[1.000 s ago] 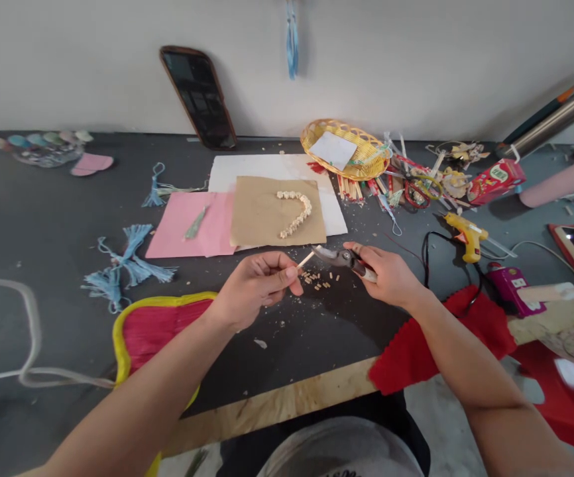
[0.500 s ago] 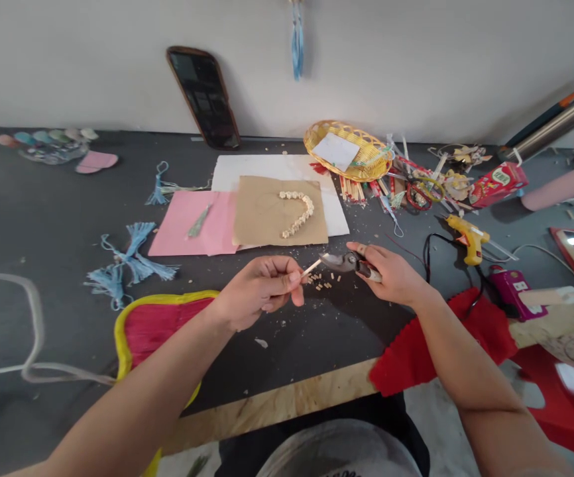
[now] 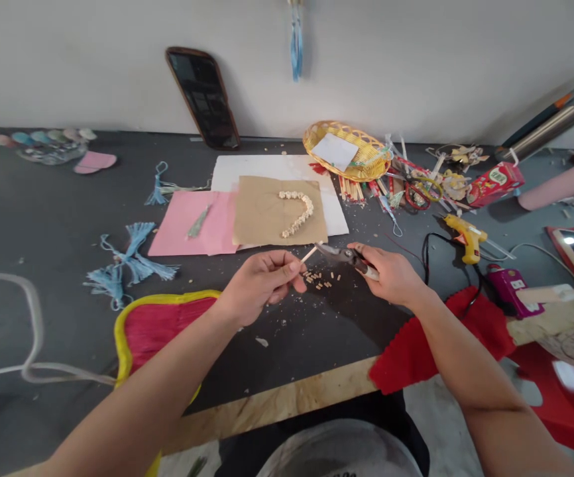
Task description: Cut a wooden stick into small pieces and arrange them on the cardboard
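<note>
While the left hand (image 3: 262,281) pinches a thin stick (image 3: 309,255) near centre | right hand (image 3: 392,275) grasps cutters (image 3: 349,255), blades at stick's tip | short pieces (image 3: 327,285) lie below

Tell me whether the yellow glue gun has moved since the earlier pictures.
No. The glue gun lies just where it did, beyond and left of the purple box.

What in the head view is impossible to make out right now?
All in the head view:
- Stick's lower end: hidden by the left hand.
- Contact between pruning shears' blades and stick: too small to tell.
- Pink bottle's far end: cut off by the right edge.
- Red carton's lettering: too small.
</note>
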Demonstrator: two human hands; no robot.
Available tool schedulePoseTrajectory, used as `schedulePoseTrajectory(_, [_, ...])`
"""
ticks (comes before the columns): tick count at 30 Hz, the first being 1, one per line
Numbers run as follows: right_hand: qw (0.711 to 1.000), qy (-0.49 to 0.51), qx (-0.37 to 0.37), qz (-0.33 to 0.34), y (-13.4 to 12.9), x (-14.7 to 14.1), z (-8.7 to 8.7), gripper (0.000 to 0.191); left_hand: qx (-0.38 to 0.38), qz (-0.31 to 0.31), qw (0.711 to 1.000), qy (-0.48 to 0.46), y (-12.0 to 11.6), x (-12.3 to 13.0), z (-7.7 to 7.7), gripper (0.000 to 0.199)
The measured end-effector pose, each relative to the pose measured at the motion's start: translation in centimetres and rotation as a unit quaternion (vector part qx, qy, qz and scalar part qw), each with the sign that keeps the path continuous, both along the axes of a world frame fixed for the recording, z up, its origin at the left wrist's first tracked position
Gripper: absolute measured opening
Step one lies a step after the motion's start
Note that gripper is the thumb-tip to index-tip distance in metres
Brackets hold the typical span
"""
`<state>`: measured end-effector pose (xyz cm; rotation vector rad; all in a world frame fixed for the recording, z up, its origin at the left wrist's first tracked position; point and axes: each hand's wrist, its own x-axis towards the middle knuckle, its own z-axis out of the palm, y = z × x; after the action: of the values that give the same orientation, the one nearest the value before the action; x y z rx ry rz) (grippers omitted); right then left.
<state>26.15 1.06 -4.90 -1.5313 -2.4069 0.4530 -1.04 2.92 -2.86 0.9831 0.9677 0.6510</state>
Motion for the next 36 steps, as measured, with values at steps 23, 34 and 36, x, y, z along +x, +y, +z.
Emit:
schedulePoseTrajectory(23, [0.996, 0.060, 0.016, 0.070, 0.1, 0.0, -0.5, 0.063, -0.119, -0.055, 0.981, -0.142, -0.3, -0.2, 0.4, 0.030])
schedulePoseTrajectory(34, [0.999, 0.039, -0.008, 0.010, 0.0, -0.3, -0.5, 0.057, 0.051, 0.035, 0.998, -0.006, -0.4, 0.4, -0.3, 0.025])
schedulePoseTrajectory(36, [0.999, 0.040, -0.011, 0.004, 0.1, -0.3, -0.7, 0.057, 0.130, 0.063, 0.987, 0.072, -0.6, 0.7, -0.7, 0.019])
